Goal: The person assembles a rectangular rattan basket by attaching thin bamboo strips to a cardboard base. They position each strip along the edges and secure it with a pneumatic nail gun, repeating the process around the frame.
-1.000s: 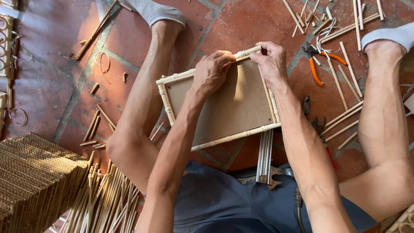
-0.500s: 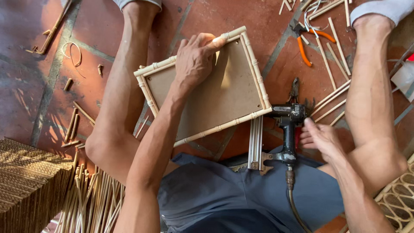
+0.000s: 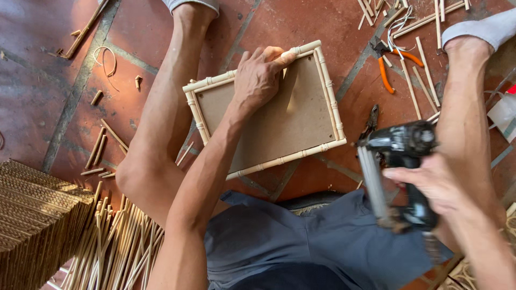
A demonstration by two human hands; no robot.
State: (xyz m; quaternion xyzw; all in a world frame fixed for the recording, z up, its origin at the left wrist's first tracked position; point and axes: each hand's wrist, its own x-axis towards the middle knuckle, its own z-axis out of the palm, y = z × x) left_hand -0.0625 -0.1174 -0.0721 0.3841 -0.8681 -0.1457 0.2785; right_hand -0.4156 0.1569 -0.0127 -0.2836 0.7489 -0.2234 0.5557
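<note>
While the left hand (image 3: 258, 80) presses flat, fingers curled over the far rail, on the rectangular brown board tray with a pale bamboo-cane frame (image 3: 301, 129), which rests between the knees over the red tile floor (image 3: 317, 21), the right hand (image 3: 435, 185) grips a black nail gun (image 3: 400, 166), raised just beside the tray. Orange-handled pliers (image 3: 389, 67) lie beyond.

No labels, signs or screens show; the one likely package is a clear plastic bag (image 3: 504, 115) at the right edge, lying on the red tile floor (image 3: 301, 21), with a small red patch (image 3: 511, 89) just above it; its contents cannot be told.
</note>
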